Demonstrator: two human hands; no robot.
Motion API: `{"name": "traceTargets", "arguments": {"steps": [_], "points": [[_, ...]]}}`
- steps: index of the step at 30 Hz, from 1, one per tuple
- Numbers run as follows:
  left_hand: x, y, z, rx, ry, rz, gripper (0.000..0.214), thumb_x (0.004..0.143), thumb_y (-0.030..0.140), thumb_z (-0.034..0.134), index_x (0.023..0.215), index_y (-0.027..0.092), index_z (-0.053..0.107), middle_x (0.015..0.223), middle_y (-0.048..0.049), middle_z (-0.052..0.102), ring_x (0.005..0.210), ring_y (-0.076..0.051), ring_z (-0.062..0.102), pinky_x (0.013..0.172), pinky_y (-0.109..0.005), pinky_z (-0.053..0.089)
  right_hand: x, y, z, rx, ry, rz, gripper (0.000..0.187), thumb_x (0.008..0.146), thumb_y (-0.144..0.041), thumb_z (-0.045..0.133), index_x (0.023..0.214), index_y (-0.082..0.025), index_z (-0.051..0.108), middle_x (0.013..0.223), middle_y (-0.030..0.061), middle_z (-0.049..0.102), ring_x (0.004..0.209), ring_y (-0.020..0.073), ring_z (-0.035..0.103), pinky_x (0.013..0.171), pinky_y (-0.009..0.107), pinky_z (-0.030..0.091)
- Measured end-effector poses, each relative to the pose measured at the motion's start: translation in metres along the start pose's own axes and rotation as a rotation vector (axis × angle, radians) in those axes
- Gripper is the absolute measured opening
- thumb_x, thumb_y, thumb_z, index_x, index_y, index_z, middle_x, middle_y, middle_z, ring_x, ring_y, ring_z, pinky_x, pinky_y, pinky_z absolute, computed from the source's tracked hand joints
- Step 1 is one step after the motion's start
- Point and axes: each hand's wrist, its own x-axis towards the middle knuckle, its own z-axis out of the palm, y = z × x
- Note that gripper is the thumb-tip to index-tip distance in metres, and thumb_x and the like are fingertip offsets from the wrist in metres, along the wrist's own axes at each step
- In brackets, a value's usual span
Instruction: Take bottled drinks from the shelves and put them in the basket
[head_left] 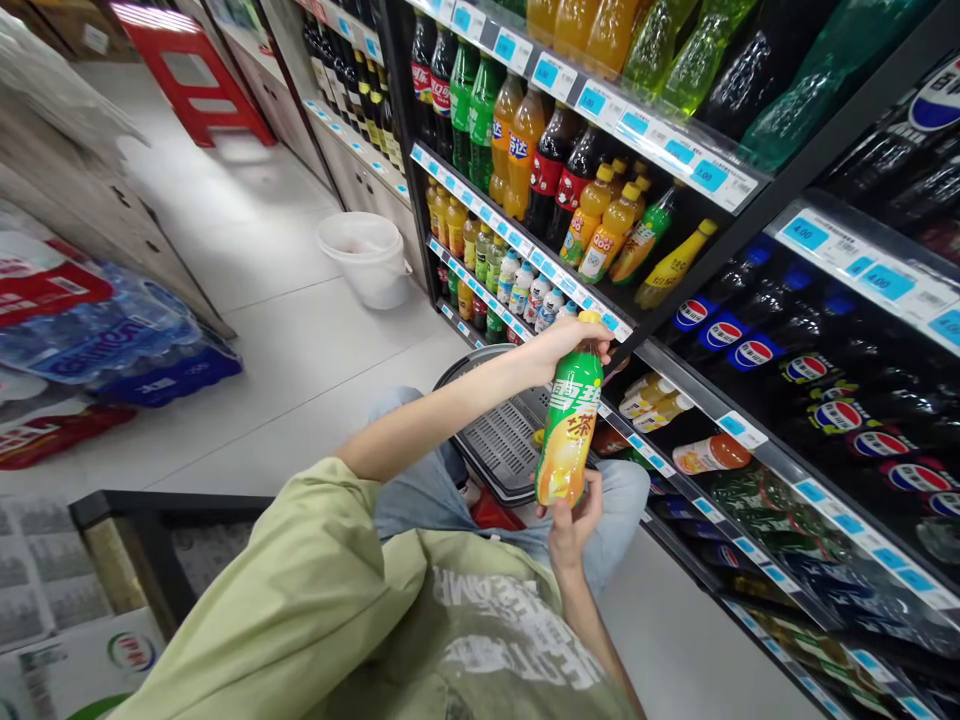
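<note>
I hold a green and yellow drink bottle [570, 420] upright with both hands, in front of a drinks shelf [679, 385]. My left hand [561, 345] is closed around the bottle's yellow cap and neck. From below, my right hand [574, 518] grips the bottle's base. The bottle hangs just in front of a shelf row where small bottles [652, 395] lie on their sides. I am crouched, with my knees in jeans below the bottle.
A grey plastic basket [499, 440] sits on the floor under my arms. A white bucket [367, 255] stands by the shelf further along the aisle, with a red stool [191, 75] beyond. Wrapped water packs [112, 340] and cardboard boxes [67, 650] line the left side.
</note>
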Motion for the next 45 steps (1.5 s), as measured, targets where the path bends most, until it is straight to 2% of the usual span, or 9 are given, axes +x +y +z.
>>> {"name": "traceTargets", "arguments": {"steps": [6,12,15,23,28,33,37,41,45], "points": [[0.002,-0.002,0.001,-0.004,0.022,-0.01,0.018,0.083,0.017,0.075,0.069,0.016,0.064,0.063,-0.0078,0.069,0.057,-0.014,0.066,0.056,-0.024,0.054,-0.002,-0.007,0.008,0.041,0.072,-0.065,0.063,0.078,-0.072,0.08,0.108,-0.029,0.046,0.079,-0.0041,0.065,0.05,0.0133,0.056,0.043,0.023,0.039],[0.003,-0.001,0.003,-0.045,0.058,0.05,0.01,0.081,0.011,0.075,0.077,0.015,0.066,0.066,-0.0037,0.068,0.057,-0.014,0.066,0.061,-0.027,0.056,0.002,-0.02,0.019,0.197,-0.08,0.122,0.072,0.09,-0.091,0.034,0.086,-0.025,0.06,0.057,0.0011,0.063,0.045,0.0176,0.052,0.046,0.03,0.039],[-0.001,0.002,0.004,-0.043,0.069,0.067,0.01,0.082,0.01,0.075,0.079,0.014,0.067,0.067,-0.0047,0.07,0.058,-0.013,0.066,0.062,-0.028,0.055,0.003,-0.03,0.022,0.188,-0.155,0.213,0.081,0.09,-0.093,0.027,0.082,-0.023,0.066,0.054,0.0043,0.064,0.045,0.0191,0.051,0.05,0.033,0.042],[-0.008,0.006,0.005,-0.041,0.05,0.086,0.018,0.083,0.013,0.078,0.074,0.017,0.063,0.065,-0.0027,0.066,0.058,-0.012,0.063,0.057,-0.025,0.048,0.003,-0.038,0.026,0.248,-0.228,0.282,0.08,0.09,-0.092,0.034,0.09,-0.022,0.072,0.063,0.0066,0.07,0.053,0.0223,0.058,0.055,0.036,0.049],[-0.006,0.005,0.005,-0.065,0.098,0.099,0.024,0.079,0.017,0.085,0.075,0.019,0.061,0.06,0.0014,0.06,0.055,-0.012,0.06,0.052,-0.024,0.044,0.003,-0.035,0.027,0.272,-0.185,0.249,0.071,0.088,-0.088,0.049,0.111,-0.024,0.07,0.109,0.0107,0.078,0.069,0.0222,0.066,0.055,0.036,0.052],[-0.007,0.009,0.002,-0.101,0.125,0.079,0.027,0.081,0.017,0.084,0.071,0.018,0.058,0.06,0.0033,0.057,0.055,-0.011,0.059,0.055,-0.025,0.045,0.002,-0.035,0.021,0.199,-0.115,0.12,0.061,0.087,-0.066,0.074,0.133,-0.029,0.058,0.094,0.0024,0.073,0.074,0.0212,0.067,0.065,0.035,0.055],[-0.007,0.009,0.003,-0.089,0.159,0.075,0.027,0.08,0.017,0.085,0.072,0.018,0.06,0.061,0.004,0.057,0.053,-0.01,0.057,0.053,-0.025,0.042,0.005,-0.034,0.016,0.165,-0.116,0.128,0.068,0.088,-0.053,0.08,0.144,-0.031,0.049,0.114,0.0042,0.075,0.068,0.0159,0.064,0.067,0.034,0.055],[-0.006,0.006,0.002,-0.063,0.14,0.055,0.024,0.078,0.014,0.083,0.072,0.018,0.06,0.062,0.0015,0.061,0.055,-0.011,0.06,0.055,-0.024,0.044,0.007,-0.03,0.014,0.236,-0.113,0.163,0.065,0.087,-0.056,0.079,0.139,-0.027,0.055,0.115,0.0069,0.076,0.066,0.0155,0.063,0.062,0.032,0.052],[-0.004,0.007,0.001,-0.1,0.151,-0.012,0.018,0.079,0.014,0.078,0.074,0.017,0.061,0.065,-0.0007,0.064,0.056,-0.011,0.061,0.056,-0.025,0.047,0.009,-0.032,0.011,0.416,-0.213,0.313,0.062,0.086,-0.076,0.069,0.114,-0.021,0.069,0.107,0.0103,0.078,0.057,0.0143,0.056,0.053,0.031,0.045]]}}
